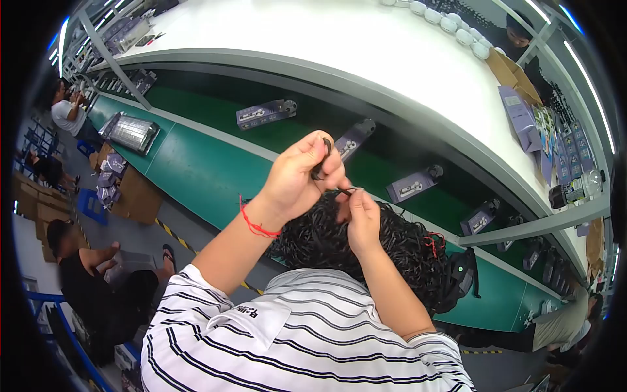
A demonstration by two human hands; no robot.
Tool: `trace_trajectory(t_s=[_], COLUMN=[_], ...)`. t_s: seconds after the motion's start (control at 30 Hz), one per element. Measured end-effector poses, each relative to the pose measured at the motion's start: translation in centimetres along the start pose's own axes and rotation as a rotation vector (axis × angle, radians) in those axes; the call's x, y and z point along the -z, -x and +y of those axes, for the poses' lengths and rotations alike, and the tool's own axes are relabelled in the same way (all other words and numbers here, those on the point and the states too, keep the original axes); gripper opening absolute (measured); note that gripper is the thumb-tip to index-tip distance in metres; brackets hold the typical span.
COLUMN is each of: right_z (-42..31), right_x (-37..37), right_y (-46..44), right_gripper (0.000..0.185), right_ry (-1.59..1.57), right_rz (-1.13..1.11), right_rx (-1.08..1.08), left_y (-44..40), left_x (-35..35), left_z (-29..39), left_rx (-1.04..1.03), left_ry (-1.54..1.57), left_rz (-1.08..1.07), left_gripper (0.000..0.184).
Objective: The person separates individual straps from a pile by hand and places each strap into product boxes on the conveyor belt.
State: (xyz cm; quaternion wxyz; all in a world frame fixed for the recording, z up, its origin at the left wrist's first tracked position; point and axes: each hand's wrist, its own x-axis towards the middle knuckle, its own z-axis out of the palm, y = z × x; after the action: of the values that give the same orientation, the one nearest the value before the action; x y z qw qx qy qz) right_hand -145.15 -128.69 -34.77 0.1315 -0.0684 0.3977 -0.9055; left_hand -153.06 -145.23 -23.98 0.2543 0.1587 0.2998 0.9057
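Note:
My left hand (304,171), with a red string around its wrist, is closed around a black cable (320,166) that is bent into a loop. Close beside it, my right hand (364,221) pinches a thin dark end between thumb and fingertips, seemingly of the same cable. Below both hands lies a large heap of black cables (405,261), partly covered by my forearms and striped shirt. A red tie (434,245) shows on the heap's right side. At its right edge sits a black item with a strap (462,277), its kind unclear.
Behind the hands runs a green conveyor belt (189,98) carrying several purple boxes (266,114). Above it is a white shelf (261,29) with round white items (449,24). A plastic-wrapped pack (129,132) lies on the green bench (202,166). Other people sit and stand nearby.

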Motion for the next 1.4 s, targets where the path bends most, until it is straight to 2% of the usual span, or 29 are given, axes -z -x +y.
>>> trace_trajectory(t_s=[0.03, 0.2, 0.27, 0.33, 0.37, 0.47, 0.5, 0.57, 0.6, 0.67, 0.7, 0.8, 0.87, 0.93, 0.97, 1.0, 1.07, 1.1, 1.17, 1.27, 1.4], right_z=[0.0, 0.1, 0.1, 0.6, 1.2, 2.2, 1.9, 1.8, 1.1, -0.3, -1.1, -1.5, -1.7, 1.9, 2.5, 4.8, 2.2, -0.2, -1.9, -5.6, -3.5], right_x=[-0.7, -5.3, -4.7, -1.6, -0.2, 2.1, 1.5, 0.5, -0.1, -1.8, -2.3, -0.8, 1.5, 11.3, 17.1, 20.7, 31.7, 34.4, 36.3, 39.5, 38.5], right_y=[-0.4, -2.7, -2.7, -1.2, -1.3, -1.7, -2.4, -5.3, -7.1, -9.3, -10.6, -13.0, -14.1, -15.2, -17.0, -16.5, -19.3, -20.4, -25.0, -28.8, -29.7], right_gripper=[0.043, 0.037, 0.038, 0.036, 0.036, 0.033, 0.033, 0.032, 0.032, 0.032, 0.032, 0.034, 0.038, 0.040, 0.042, 0.044, 0.046, 0.047, 0.046, 0.044, 0.042], right_ry=[0.046, 0.279, 0.329, 0.179, 0.182, -0.210, -0.209, -0.527, -0.688, -0.622, -0.557, -0.524, -0.581, -0.553, -0.529, -0.508, -0.698, -0.689, -0.627, -0.428, -0.133], right_rz=[0.001, -0.001, -0.011, 0.101, 0.103, 0.417, 0.432, 0.699, 0.829, 0.828, 0.814, 0.844, 0.915, 0.880, 0.836, 0.792, -0.204, 0.017, 0.073, 0.224, 0.411], right_rx=[0.017, 0.092, 0.122, -0.048, -0.052, 0.135, 0.134, 0.068, 0.039, 0.006, -0.028, -0.083, -0.112, -0.128, -0.131, -0.138, 0.054, 0.091, 0.054, 0.000, -0.072], left_y=[-0.3, -1.9, -2.2, -2.8, -2.5, -1.7, -1.7, -2.0, -2.9, -4.0, -4.8, -7.2, -8.8, -10.0, -10.2, -10.1, -9.3, -8.5, -5.6, -1.6, 1.0], left_x=[0.2, 1.4, 3.3, 4.6, 5.2, 6.6, 6.6, 7.6, 9.2, 12.1, 12.2, 12.6, 14.4, 16.7, 17.7, 18.8, 20.5, 21.7, 23.9, 26.4, 28.1], left_z=[-0.2, -0.1, 1.0, 1.7, 1.4, -0.5, -1.9, -4.9, -6.9, -10.1, -9.6, -7.4, -8.6, -9.9, -10.5, -11.1, -13.1, -13.9, -15.2, -16.6, -17.1], left_rx=[0.048, 0.046, -0.040, -0.090, -0.071, -0.009, 0.052, 0.130, 0.042, -0.141, -0.123, -0.530, -0.482, -0.379, -0.353, -0.373, -0.401, -0.386, -0.199, -0.053, 0.018], left_ry=[0.167, 0.304, 0.315, 0.328, 0.341, 0.383, 0.348, 0.323, 0.016, -0.594, -0.584, -1.574, -1.620, -1.705, -1.690, -1.589, -1.391, -1.386, -1.312, -1.306, -1.310], left_rz=[-0.042, -0.039, 0.047, 0.088, 0.116, 0.195, 0.163, 0.134, 0.088, -0.007, -0.005, -0.428, -0.413, -0.388, -0.374, -0.274, -0.072, -0.056, 0.136, 0.215, 0.206], left_gripper=[0.023, 0.026, 0.025, 0.025, 0.025, 0.026, 0.027, 0.029, 0.027, 0.024, 0.024, 0.016, 0.016, 0.022, 0.022, 0.024, 0.028, 0.028, 0.035, 0.029, 0.022])
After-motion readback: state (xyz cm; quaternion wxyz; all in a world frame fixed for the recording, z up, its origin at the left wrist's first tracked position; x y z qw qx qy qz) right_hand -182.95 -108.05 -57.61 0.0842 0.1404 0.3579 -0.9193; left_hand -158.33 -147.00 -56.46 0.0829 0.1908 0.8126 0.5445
